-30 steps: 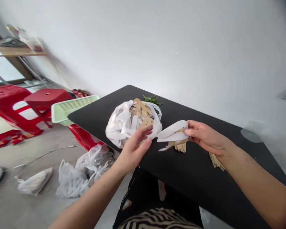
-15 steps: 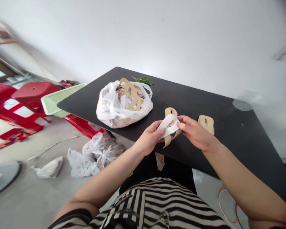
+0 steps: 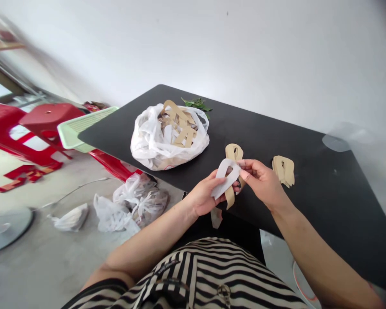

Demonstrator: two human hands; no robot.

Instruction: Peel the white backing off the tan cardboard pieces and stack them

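A looped paper strip point(image 3: 219, 185), white on the face toward me and tan on its tail, is held in front of me above the table's near edge. My left hand point(image 3: 203, 195) is closed on its lower part, thumb on top. The thumb and fingers of my right hand point(image 3: 264, 182) pinch its upper right side. Just behind lies a stack of tan paper loops point(image 3: 234, 150), partly hidden by the strip and fingers. To the right of my right hand rests another tan stack point(image 3: 288, 168).
On the black table point(image 3: 260, 124) a white plastic bag point(image 3: 148, 148) holds tan and white paper strips point(image 3: 180, 122). Green leaves point(image 3: 197, 104) lie behind it. Left are a green basket point(image 3: 71, 134) and red stools point(image 3: 49, 116). Tied plastic bags point(image 3: 116, 214) sit on the floor.
The looped strip has turned more upright and shifted slightly down, its tan tail now showing lower. My right hand has shifted its pinch. The view has moved slightly.
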